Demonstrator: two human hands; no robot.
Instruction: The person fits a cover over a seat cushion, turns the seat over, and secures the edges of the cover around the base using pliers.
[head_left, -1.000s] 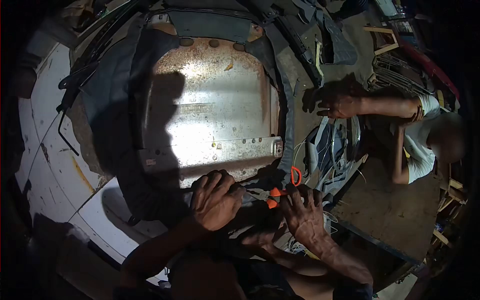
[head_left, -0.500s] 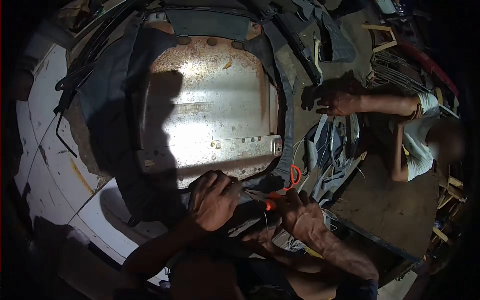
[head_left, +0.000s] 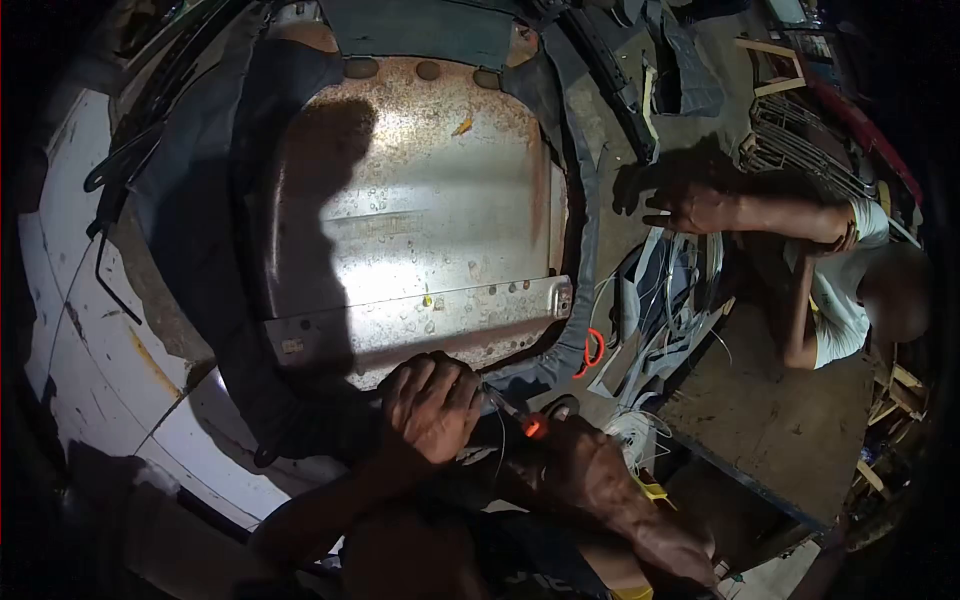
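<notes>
A car seat's metal pan (head_left: 400, 240), rusty at its far end, lies before me with a dark grey fabric cover (head_left: 185, 230) around it. My left hand (head_left: 433, 408) is closed over the cover's near edge, knuckles up; what the fingertips grip is hidden. My right hand (head_left: 590, 465) is wrapped around pliers with orange handles (head_left: 535, 426). Their metal jaws point up and left, close to my left fingers. A thin wire (head_left: 503, 445) hangs beside the jaws. Red-handled scissors (head_left: 592, 352) lie at the cover's right edge, blades hidden.
Another person (head_left: 840, 260) sits at the right with an arm reaching inward. Coiled wire and fabric strips (head_left: 665, 300) lie between us, beside a brown board (head_left: 770, 420). Wire frames (head_left: 800, 150) stand behind. White tiles (head_left: 75, 330) and a bent black rod (head_left: 115, 285) are at left.
My right hand and the pliers have moved down toward my body, tilting the tool more steeply. My left hand stays on the near edge. The view has shifted slightly.
</notes>
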